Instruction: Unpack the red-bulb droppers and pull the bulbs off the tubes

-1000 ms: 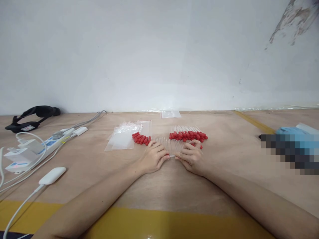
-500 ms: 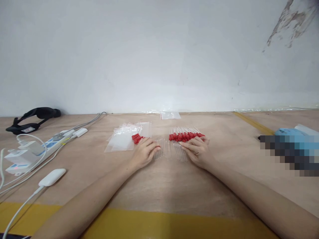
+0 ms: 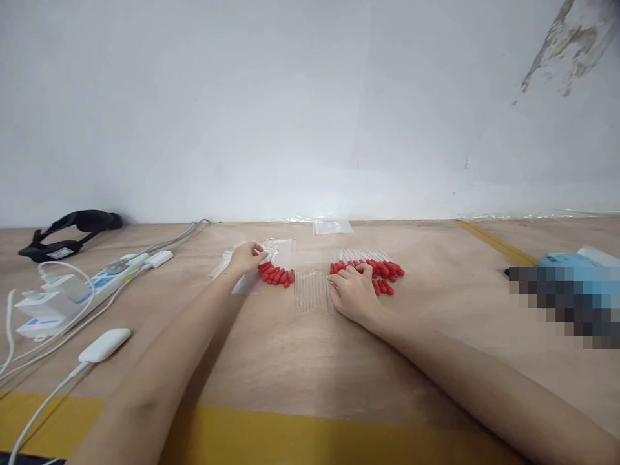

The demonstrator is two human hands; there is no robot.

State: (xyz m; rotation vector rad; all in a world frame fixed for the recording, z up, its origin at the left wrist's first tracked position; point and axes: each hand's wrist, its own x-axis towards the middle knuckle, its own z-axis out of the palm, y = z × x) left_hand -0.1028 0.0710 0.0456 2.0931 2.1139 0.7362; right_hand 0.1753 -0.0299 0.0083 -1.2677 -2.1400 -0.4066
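My left hand point(image 3: 247, 257) is over a stack of clear plastic zip bags point(image 3: 246, 285), its thumb and fingertips drawn together close to the bags' upper edge. Whatever lies between those fingertips is too small to make out. Just right of it sits a curved group of red rubber bulbs point(image 3: 277, 276). My right hand point(image 3: 354, 294) rests on the table with fingers bent but apart, thumb side against a row of clear thin tubes point(image 3: 310, 292). Beyond it, tubes with red bulbs point(image 3: 382, 268) lie bunched together; my right hand partly hides them.
A power strip point(image 3: 101, 278) with plugs and a white charging case point(image 3: 105, 345) lie at the left, cables trailing. Behind them is a black strap point(image 3: 72, 232). A small plastic bag point(image 3: 333, 227) lies by the wall. A blue item point(image 3: 566, 260) is at the right.
My left hand has left the tubes and moved left and up to the bags, uncovering more red bulbs. My right hand has shifted left, and the tubes now form a tighter row.
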